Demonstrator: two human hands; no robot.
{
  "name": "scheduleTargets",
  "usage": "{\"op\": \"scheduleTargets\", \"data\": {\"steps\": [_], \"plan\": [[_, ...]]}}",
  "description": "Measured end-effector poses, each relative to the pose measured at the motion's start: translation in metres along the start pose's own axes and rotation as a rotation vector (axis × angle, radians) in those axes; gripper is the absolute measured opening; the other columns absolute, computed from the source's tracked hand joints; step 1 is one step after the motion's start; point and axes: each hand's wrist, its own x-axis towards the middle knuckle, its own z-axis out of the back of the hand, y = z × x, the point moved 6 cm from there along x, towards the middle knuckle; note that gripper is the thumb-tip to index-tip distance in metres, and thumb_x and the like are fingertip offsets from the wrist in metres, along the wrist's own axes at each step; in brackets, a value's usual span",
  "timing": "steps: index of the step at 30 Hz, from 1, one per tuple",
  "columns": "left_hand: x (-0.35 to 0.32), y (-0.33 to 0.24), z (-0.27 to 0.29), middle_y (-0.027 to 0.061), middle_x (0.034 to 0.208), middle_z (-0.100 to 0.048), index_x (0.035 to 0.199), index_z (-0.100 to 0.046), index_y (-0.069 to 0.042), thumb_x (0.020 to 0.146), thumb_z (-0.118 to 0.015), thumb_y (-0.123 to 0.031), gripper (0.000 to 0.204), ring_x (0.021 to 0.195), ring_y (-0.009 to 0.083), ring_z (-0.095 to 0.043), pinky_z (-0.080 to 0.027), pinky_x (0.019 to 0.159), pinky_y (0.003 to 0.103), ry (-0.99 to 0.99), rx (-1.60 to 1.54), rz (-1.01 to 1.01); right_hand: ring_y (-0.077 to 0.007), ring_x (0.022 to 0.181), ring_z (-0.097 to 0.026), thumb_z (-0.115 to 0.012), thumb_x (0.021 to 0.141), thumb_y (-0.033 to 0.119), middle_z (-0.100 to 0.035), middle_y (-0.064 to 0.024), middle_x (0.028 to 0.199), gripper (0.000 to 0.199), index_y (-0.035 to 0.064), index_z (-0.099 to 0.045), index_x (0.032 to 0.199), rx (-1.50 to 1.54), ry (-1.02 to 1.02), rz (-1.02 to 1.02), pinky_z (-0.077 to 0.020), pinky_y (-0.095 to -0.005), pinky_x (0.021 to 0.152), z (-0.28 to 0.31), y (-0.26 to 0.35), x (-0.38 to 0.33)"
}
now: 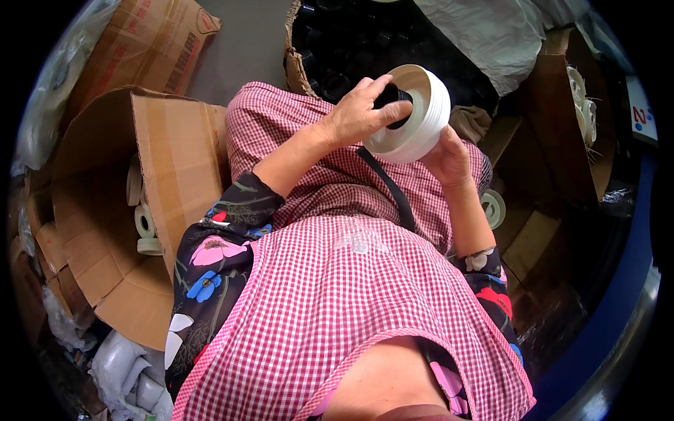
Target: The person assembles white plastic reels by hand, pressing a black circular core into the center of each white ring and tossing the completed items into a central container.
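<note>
There's a printed brown carton (133,59) over at upper left, grey floor (242,52) right beside it! Crumpled white plastic sheeting (484,42) drapes the upper right, pale plastic bags (126,372) bunch lower left, and a blue band (621,295) sweeps down the right.

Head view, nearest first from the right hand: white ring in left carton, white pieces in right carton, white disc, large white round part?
1. Large white round part: in the right hand.
2. White disc: lower right.
3. White pieces: right carton, upper right.
4. White ring: left carton, far left.
</note>
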Motion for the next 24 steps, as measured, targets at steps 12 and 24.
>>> {"op": "scheduleTargets", "data": {"steps": [12,24], "plan": [[-0.001,-0.020,-0.005,0.0231,0.114,-0.055,0.126,-0.041,0.008,0.076,-0.074,-0.040,0.077,0.105,0.0305,-0.060,-0.056,0.080,0.040,0.198,-0.489,0.246,-0.0330,0.118,-0.049,-0.076,0.059,0.041,-0.044,-0.0188,0.134,0.084,0.0041,-0.047,0.128,-0.725,-0.023,0.303,-0.0386,-0.0511,0.102,-0.018,0.030,-0.009],[0.007,0.001,-0.012,0.0203,0.108,-0.057,0.131,-0.037,0.003,0.075,-0.072,-0.044,0.081,0.094,0.0246,-0.064,-0.057,0.074,0.033,0.108,-0.231,0.108,-0.0285,0.092,-0.061,-0.038,0.094,0.050,-0.059,-0.0166,0.106,0.063,0.0031,-0.038,0.136,-0.397,-0.199,-0.332,-0.0510,-0.0402,0.080,0.020,0.013,0.020]]}}
